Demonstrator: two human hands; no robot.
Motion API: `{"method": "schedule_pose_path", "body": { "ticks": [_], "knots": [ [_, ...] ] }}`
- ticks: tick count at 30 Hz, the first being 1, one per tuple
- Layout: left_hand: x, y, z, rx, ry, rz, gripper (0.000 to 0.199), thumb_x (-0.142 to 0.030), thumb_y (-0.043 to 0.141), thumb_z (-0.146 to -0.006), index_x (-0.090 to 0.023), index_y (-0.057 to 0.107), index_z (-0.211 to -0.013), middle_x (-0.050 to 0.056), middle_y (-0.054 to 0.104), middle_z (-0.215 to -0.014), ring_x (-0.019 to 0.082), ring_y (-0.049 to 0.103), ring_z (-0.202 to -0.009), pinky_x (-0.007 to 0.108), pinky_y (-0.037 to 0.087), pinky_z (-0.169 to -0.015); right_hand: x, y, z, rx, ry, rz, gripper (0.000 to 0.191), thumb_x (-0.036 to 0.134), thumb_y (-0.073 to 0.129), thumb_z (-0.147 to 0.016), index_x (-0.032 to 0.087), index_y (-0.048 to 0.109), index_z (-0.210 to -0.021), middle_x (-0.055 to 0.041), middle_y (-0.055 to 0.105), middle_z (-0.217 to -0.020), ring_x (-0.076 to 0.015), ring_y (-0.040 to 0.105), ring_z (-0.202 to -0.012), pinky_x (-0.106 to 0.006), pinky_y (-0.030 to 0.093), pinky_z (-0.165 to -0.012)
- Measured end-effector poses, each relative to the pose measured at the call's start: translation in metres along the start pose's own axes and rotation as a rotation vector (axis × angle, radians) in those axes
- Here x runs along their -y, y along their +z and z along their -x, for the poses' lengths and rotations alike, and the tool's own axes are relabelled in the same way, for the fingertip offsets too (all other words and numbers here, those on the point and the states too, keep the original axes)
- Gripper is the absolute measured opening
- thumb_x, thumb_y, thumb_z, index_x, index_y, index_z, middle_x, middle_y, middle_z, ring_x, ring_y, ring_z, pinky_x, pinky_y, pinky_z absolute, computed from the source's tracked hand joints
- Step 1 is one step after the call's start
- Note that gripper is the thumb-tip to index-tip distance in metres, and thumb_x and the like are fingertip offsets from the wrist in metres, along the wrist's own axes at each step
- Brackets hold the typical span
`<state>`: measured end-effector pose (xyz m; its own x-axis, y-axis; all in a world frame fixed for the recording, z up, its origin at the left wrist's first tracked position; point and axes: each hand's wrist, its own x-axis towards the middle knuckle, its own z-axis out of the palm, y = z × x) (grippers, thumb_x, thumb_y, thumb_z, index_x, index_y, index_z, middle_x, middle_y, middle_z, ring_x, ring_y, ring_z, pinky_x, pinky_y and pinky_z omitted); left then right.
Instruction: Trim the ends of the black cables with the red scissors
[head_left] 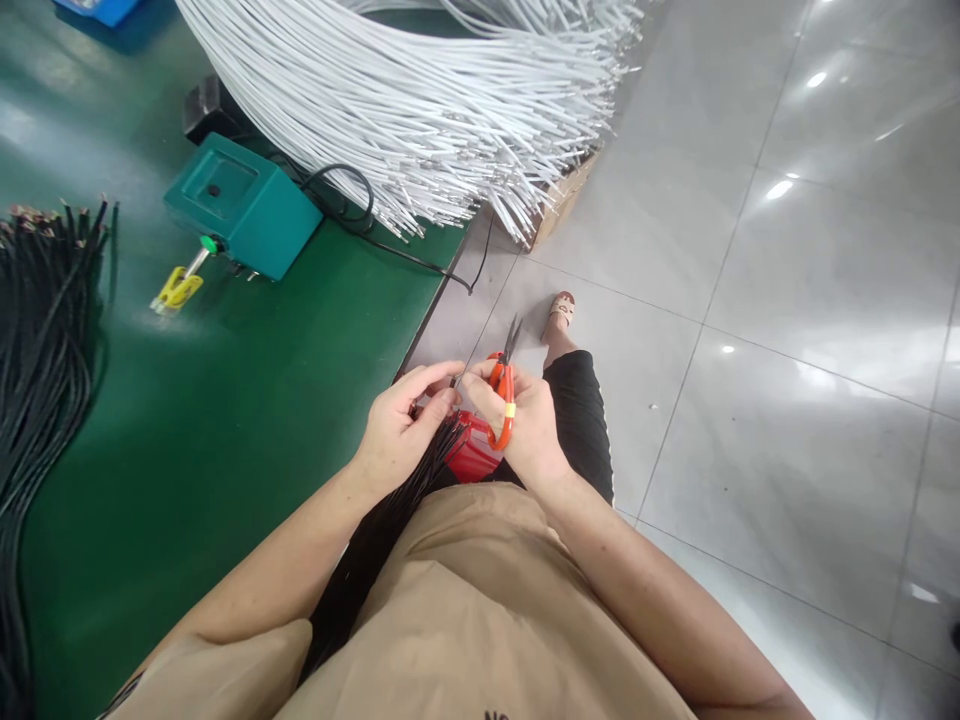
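I'm pinching a black cable end (453, 382) narrowly in my left hand (405, 425), as far as my fingers let me see. My right hand (531, 420) is gripping orange-handled scissors (507, 378), blades pointing toward twelve o'clock. The black cable bundle (429, 466) is trailing toward seven, beside a red container (474, 455). On the green desk (315, 350), a teal device (240, 205) is sitting at ten.

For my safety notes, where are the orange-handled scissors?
In the head view, the scissors are in the right grip, just right of centre, with the red object below-left.
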<state>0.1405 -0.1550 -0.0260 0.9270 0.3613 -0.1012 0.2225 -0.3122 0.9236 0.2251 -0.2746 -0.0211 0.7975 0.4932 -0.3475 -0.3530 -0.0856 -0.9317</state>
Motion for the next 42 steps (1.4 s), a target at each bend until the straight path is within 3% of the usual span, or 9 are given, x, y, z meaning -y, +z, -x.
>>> {"method": "schedule_pose_path", "body": {
  "ticks": [3,8,14,17,23,26,35,42],
  "knots": [
    [0.001,0.001,0.0,-0.011,-0.002,0.089,0.03,-0.022,0.053,-0.088,-0.023,0.055,-0.118,0.0,0.059,-0.081,0.011,0.058,-0.07,0.023,0.048,-0.067,0.0,0.0,0.0,0.001,0.031,-0.016,0.016,0.029,0.059,-0.076,0.018,0.057,-0.065,0.0033,0.052,-0.06,-0.0088,0.046,-0.056,-0.023,0.04,-0.057],
    [0.002,0.001,0.0,-0.026,0.029,0.111,0.01,-0.025,0.054,-0.088,-0.021,0.059,-0.095,0.001,0.061,-0.084,0.011,0.059,-0.072,0.023,0.048,-0.069,-0.003,0.002,0.002,0.051,0.023,-0.082,0.012,0.026,0.058,-0.074,0.018,0.057,-0.066,0.0037,0.051,-0.06,-0.0086,0.045,-0.056,-0.024,0.039,-0.057],
    [0.0,-0.001,-0.002,-0.009,-0.012,0.054,0.028,-0.026,0.051,-0.089,-0.021,0.063,-0.114,0.002,0.061,-0.083,0.012,0.059,-0.075,0.024,0.048,-0.07,-0.005,0.004,0.003,0.054,0.005,-0.058,0.013,0.026,0.061,-0.074,0.018,0.057,-0.066,0.0046,0.05,-0.06,-0.0078,0.041,-0.054,-0.023,0.037,-0.055],
    [0.001,-0.002,-0.003,0.0,-0.094,0.163,0.033,-0.029,0.054,-0.088,-0.019,0.062,-0.118,0.002,0.062,-0.082,0.011,0.057,-0.071,0.023,0.047,-0.067,-0.007,-0.003,0.002,0.044,-0.077,0.089,0.016,0.031,0.058,-0.08,0.018,0.06,-0.071,0.0029,0.054,-0.064,-0.0094,0.046,-0.058,-0.023,0.038,-0.058],
    [0.003,-0.002,-0.004,-0.002,-0.238,0.351,0.038,-0.032,0.06,-0.084,-0.019,0.064,-0.12,0.004,0.064,-0.083,0.01,0.054,-0.066,0.02,0.044,-0.057,-0.021,-0.022,0.002,0.042,-0.368,0.771,0.014,0.028,0.057,-0.081,0.017,0.06,-0.071,-0.0017,0.057,-0.071,-0.0131,0.049,-0.064,-0.026,0.037,-0.062],
    [0.003,-0.002,-0.003,0.003,-0.258,0.368,0.039,-0.032,0.061,-0.084,-0.021,0.064,-0.121,0.004,0.065,-0.083,0.01,0.053,-0.066,0.021,0.044,-0.057,-0.028,-0.024,0.002,0.011,-0.455,0.988,0.009,0.023,0.056,-0.08,0.017,0.06,-0.074,-0.0026,0.058,-0.071,-0.0137,0.048,-0.063,-0.027,0.035,-0.063],
    [0.003,-0.003,-0.004,0.025,-0.234,0.352,0.041,-0.029,0.062,-0.083,-0.019,0.063,-0.123,0.004,0.066,-0.082,0.011,0.055,-0.071,0.024,0.048,-0.069,-0.024,-0.033,-0.003,0.007,-0.619,1.311,0.013,0.022,0.054,-0.082,0.016,0.064,-0.076,-0.0042,0.062,-0.072,-0.0153,0.049,-0.062,-0.03,0.029,-0.063],
    [0.002,-0.006,-0.005,0.075,-0.209,0.342,0.04,-0.029,0.059,-0.086,-0.018,0.061,-0.124,0.002,0.063,-0.079,0.01,0.053,-0.071,0.023,0.046,-0.07,-0.024,-0.036,-0.003,0.077,-0.583,1.354,0.021,0.027,0.053,-0.085,0.016,0.064,-0.071,-0.0038,0.061,-0.068,-0.014,0.047,-0.059,-0.029,0.028,-0.061]
  ]
}}
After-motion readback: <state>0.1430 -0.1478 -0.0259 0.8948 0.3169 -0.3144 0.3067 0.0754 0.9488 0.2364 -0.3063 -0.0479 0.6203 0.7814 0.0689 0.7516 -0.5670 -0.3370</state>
